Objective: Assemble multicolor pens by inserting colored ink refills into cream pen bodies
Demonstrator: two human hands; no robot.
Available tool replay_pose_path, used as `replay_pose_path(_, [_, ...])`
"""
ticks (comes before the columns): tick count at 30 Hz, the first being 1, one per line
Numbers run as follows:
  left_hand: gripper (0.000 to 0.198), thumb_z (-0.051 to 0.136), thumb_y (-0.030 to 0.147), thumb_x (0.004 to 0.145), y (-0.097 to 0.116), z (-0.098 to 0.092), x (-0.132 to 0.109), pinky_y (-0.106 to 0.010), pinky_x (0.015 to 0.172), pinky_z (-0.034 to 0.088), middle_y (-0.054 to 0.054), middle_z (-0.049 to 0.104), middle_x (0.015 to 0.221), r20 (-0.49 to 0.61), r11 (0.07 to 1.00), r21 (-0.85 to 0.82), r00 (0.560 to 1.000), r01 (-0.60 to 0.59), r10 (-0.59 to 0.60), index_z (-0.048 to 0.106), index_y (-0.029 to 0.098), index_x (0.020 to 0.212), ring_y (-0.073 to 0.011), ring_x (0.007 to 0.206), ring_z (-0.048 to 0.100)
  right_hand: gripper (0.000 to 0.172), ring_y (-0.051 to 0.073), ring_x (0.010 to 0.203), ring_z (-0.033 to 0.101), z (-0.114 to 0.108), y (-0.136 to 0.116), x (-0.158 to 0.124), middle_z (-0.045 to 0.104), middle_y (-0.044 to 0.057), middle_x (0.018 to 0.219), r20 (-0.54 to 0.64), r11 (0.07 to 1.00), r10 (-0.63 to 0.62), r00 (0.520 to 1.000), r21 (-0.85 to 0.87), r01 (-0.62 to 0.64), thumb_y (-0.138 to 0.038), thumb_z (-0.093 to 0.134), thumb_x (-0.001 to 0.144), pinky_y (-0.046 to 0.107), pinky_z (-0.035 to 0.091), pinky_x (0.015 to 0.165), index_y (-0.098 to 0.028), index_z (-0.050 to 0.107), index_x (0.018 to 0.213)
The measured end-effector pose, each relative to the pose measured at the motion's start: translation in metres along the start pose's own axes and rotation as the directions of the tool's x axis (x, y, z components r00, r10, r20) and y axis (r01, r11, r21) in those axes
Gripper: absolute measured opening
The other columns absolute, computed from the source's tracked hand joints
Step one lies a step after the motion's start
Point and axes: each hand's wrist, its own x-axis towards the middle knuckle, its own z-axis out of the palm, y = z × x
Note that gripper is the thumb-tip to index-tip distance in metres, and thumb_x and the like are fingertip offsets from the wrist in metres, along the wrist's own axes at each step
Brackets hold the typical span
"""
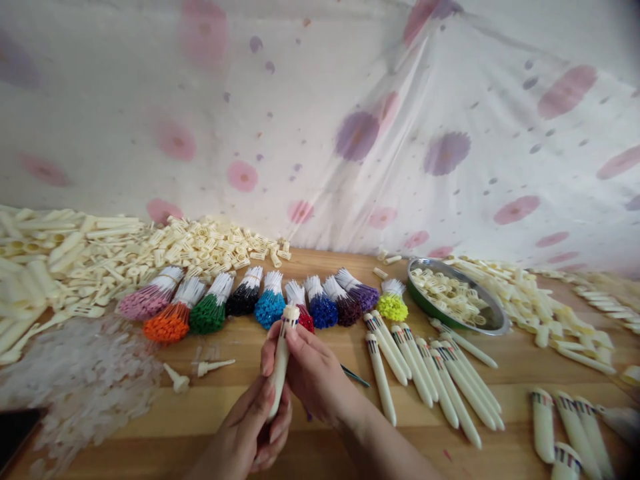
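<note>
1. With the clock centred on the cream pen [281, 367] and 12 pointing away from the body, a heap of small translucent pieces [90, 377] spreads over the tabletop [170, 437] at 9 o'clock.
2. Towards 10 o'clock lie piled cream tubes [60, 250]; small slotted cream parts [215, 243] continue the pile round to 11.
3. Two pointed cream parts, a nearer one [177, 380] and a farther one [215, 367], lie at 9 o'clock, closer in.
4. A row of refill bundles [217, 303] arcs from about 10 to 2 o'clock: pink, orange, green, black, light blue, red, blue, maroon, purple, yellow.
5. The left hand [250, 423] is wrapped around the pen's lower barrel, so the pen points up from it towards 1 o'clock.
6. The right hand [323, 373] grips the upper barrel below the slotted head, thumb on the near side; the pen lies at its 9 o'clock, tilted and clear of the tabletop.
7. At 3 o'clock is a group of similar pens [435, 380].
8. Beyond them, between 2 and 3, a green-sided metal bowl [499, 323] holds many slotted cream pieces [450, 297].
9. Farthest right, more cream parts [540, 303] lie scattered between 2 and 3, and stouter pens [543, 427] just past 3.
</note>
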Motion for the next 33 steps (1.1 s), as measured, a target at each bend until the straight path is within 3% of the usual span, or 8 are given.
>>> replay_pose_path(5, [0.048, 0.052, 0.066, 0.073, 0.003, -0.003, 0.002, -0.018, 0.036, 0.016, 0.01, 0.037, 0.05, 0.033, 0.991, 0.129, 0.999, 0.038, -0.043, 0.051, 0.019, 0.075, -0.0031, 0.037, 0.023, 0.061, 0.013, 0.055, 0.049, -0.004, -0.015, 0.003, 0.05, -0.001, 0.051, 0.078, 0.967, 0.105, 0.991, 0.223, -0.12, -0.073, 0.039, 0.077, 0.027, 0.043, 0.06, -0.015, 0.057, 0.072])
replay_pose_path(9, [0.047, 0.049, 0.064, 0.077, 0.0, -0.004, 0.002, -0.019, 0.038, 0.015, 0.009, 0.036, 0.051, 0.02, 0.978, 0.192, 0.996, 0.079, -0.084, 0.052, 0.018, 0.076, -0.0041, 0.04, 0.026, 0.043, 0.011, 0.049, 0.042, -0.002, -0.022, 0.001, 0.043, -0.004, 0.044, 0.098, 0.951, 0.148, 0.984, 0.259, -0.169, -0.053, 0.039, 0.086, 0.027, 0.038, 0.063, -0.017, 0.053, 0.067])
replay_pose_path(15, [0.049, 0.048, 0.067, 0.075, 0.001, -0.003, -0.001, -0.018, 0.038, 0.017, 0.009, 0.039, 0.052, -0.012, 0.967, 0.23, 0.994, 0.108, -0.109, 0.053, 0.019, 0.076, -0.0045, 0.04, 0.027, 0.032, 0.011, 0.048, 0.04, 0.0, -0.02, 0.0, 0.044, -0.005, 0.044, 0.06, 0.951, 0.113, 0.992, 0.282, -0.126, -0.047, 0.049, 0.083, 0.024, 0.037, 0.06, -0.019, 0.05, 0.068])
replay_pose_path(19, [0.044, 0.049, 0.064, 0.077, 0.004, -0.003, 0.0, -0.017, 0.039, 0.02, 0.009, 0.04, 0.051, -0.149, 0.948, 0.283, 0.983, 0.144, -0.104, 0.052, 0.021, 0.075, -0.0052, 0.041, 0.028, 0.043, 0.013, 0.052, 0.047, 0.001, -0.018, 0.002, 0.05, -0.004, 0.05, 0.0, 0.948, 0.113, 0.994, 0.3, -0.108, -0.063, 0.053, 0.077, 0.026, 0.04, 0.059, -0.02, 0.052, 0.073])
replay_pose_path(22, [0.049, 0.046, 0.068, 0.076, 0.004, -0.003, 0.001, -0.016, 0.035, 0.019, 0.01, 0.036, 0.049, -0.097, 0.97, 0.236, 0.995, 0.057, -0.035, 0.046, 0.021, 0.064, -0.0046, 0.037, 0.023, 0.049, 0.015, 0.056, 0.052, 0.003, -0.016, 0.002, 0.054, -0.002, 0.058, -0.014, 0.964, 0.096, 0.995, 0.25, -0.09, -0.068, 0.053, 0.073, 0.028, 0.044, 0.056, -0.02, 0.053, 0.081])
replay_pose_path(24, [0.05, 0.045, 0.068, 0.076, 0.004, -0.002, 0.001, -0.016, 0.033, 0.019, 0.01, 0.035, 0.047, -0.066, 0.979, 0.199, 0.998, 0.036, -0.023, 0.044, 0.021, 0.061, -0.0043, 0.036, 0.021, 0.047, 0.015, 0.057, 0.054, 0.005, -0.012, 0.001, 0.056, -0.002, 0.061, -0.029, 0.982, 0.045, 0.999, 0.186, -0.039, -0.065, 0.054, 0.075, 0.027, 0.045, 0.055, -0.02, 0.054, 0.087])
replay_pose_path(28, [0.047, 0.048, 0.066, 0.076, 0.002, 0.003, 0.0, -0.015, 0.033, 0.017, 0.01, 0.034, 0.048, -0.111, 0.986, 0.154, 0.993, 0.058, -0.041, 0.046, 0.021, 0.065, -0.0035, 0.036, 0.018, 0.041, 0.013, 0.051, 0.053, 0.006, -0.003, -0.001, 0.058, -0.001, 0.064, -0.085, 0.995, -0.042, 0.995, 0.082, 0.049, -0.058, 0.054, 0.08, 0.023, 0.043, 0.046, -0.019, 0.056, 0.091])
replay_pose_path(33, [0.043, 0.051, 0.064, 0.076, 0.0, 0.007, -0.002, -0.015, 0.033, 0.016, 0.009, 0.043, 0.057, -0.153, 0.995, 0.087, 0.987, 0.056, -0.043, 0.045, 0.022, 0.073, -0.002, 0.035, 0.019, 0.024, 0.012, 0.053, 0.053, 0.008, -0.001, -0.003, 0.057, -0.002, 0.064, -0.084, 0.993, -0.095, 0.992, 0.066, 0.101, -0.042, 0.058, 0.083, 0.021, 0.04, 0.045, -0.019, 0.056, 0.089])
